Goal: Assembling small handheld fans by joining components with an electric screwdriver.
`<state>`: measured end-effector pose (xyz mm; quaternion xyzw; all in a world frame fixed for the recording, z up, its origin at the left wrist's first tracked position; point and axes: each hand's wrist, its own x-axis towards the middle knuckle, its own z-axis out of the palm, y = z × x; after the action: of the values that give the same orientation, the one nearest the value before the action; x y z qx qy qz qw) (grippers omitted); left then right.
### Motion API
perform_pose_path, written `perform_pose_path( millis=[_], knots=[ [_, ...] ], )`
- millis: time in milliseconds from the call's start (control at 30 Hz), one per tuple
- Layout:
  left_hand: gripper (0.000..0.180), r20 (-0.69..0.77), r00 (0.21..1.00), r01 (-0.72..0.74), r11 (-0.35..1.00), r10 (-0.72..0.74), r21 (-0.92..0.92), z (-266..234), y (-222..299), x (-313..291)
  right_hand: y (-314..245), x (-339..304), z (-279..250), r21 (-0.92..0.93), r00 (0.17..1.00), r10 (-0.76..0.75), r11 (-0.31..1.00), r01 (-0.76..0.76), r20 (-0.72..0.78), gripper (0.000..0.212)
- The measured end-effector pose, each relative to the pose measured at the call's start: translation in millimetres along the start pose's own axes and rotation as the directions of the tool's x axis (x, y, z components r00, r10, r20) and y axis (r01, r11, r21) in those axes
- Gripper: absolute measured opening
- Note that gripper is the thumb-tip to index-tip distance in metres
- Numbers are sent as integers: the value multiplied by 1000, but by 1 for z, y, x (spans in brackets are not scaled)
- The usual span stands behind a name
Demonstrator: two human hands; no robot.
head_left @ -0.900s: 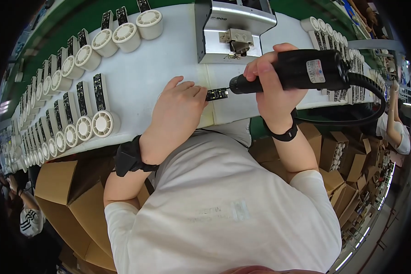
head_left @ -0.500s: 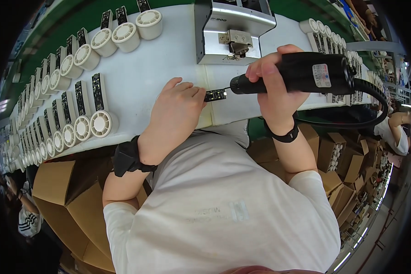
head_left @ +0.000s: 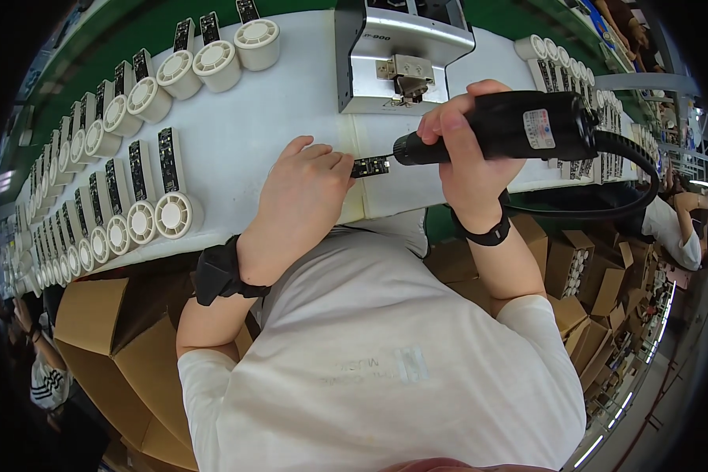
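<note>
My right hand [head_left: 476, 149] is wrapped round a black electric screwdriver [head_left: 511, 124], held nearly level with its bit pointing left. The bit reaches over the right end of a small black circuit board [head_left: 370, 167]; whether it touches a screw is too small to tell. My left hand [head_left: 307, 185] is closed on the board's left side, and its fingers hide the rest of that piece. Farther left on the bench stand rows of white round-capped units, each with a similar board, the nearest being a white unit [head_left: 173, 214].
A silver bench machine [head_left: 401, 67] with a metal nozzle stands just beyond my hands on the white bench top [head_left: 291, 102]. More white units [head_left: 547, 49] line the right side. The screwdriver's cable [head_left: 654, 181] loops at right. Open cardboard boxes [head_left: 94, 315] sit below the bench.
My right hand and the screwdriver have shifted slightly left, bringing the bit farther over the board. My left hand has hardly moved.
</note>
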<state>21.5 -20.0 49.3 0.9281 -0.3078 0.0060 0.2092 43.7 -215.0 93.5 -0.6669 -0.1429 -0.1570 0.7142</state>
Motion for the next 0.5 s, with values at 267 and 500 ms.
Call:
perform_pose_path(
  millis=[267,500],
  knots=[
    [17,-41,999,-17,1000,17,-4,2,-1,0,3,0,4,121,998,20,993,-12,-66,34],
    [11,-108,993,-43,999,42,-7,4,-1,-1,2,-1,2,123,999,-14,992,20,-50,34]
  ],
)
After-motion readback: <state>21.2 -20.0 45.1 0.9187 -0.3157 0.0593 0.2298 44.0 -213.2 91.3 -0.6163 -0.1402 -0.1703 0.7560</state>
